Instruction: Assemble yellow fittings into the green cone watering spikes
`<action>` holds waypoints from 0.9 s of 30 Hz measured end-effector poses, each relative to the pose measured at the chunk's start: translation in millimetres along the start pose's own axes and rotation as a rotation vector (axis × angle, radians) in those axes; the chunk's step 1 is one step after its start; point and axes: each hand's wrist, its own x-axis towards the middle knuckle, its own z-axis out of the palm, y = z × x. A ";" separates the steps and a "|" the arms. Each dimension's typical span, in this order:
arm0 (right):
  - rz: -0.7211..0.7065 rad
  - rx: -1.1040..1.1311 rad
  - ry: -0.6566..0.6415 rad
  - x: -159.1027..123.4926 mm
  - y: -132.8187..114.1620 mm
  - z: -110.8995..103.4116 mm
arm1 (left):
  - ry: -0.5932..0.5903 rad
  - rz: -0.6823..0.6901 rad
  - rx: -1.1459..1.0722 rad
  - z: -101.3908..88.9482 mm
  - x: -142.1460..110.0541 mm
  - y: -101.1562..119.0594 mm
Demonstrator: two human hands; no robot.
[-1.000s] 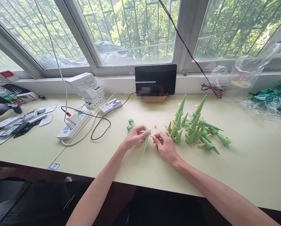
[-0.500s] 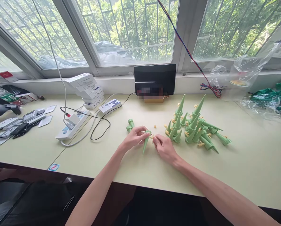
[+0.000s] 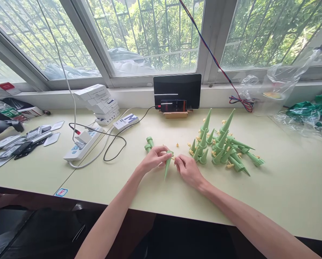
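Observation:
My left hand is closed on a green plant watering spike, whose point slants down towards the front of the table. From the right, my right hand pinches a small yellow valve at the spike's wide end. How far the valve sits in the spike I cannot tell. A loose yellow valve lies just beyond my hands. Green caps or spike ends rest behind my left hand, partly hidden. To the right, several green spikes with yellow valves stand or lie in a group.
A phone leans on a dark tablet at the back. White boxes, a power strip and a looping black cable are on the left, with flat gadgets farther out. Clear plastic bags lie at back right.
The green spike has tipped very slightly, its point shifting a little right and towards me. Both hands keep their hold in nearly the same place.

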 end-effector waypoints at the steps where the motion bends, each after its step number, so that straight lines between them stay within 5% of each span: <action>1: -0.003 0.004 -0.002 -0.3 -0.3 -0.3 | 0.002 -0.004 0.007 0.1 -0.1 0.1; 27: -0.052 -0.032 -0.002 -1.3 0.7 -2.0 | 0.003 -0.017 0.029 1.4 -1.1 -1.9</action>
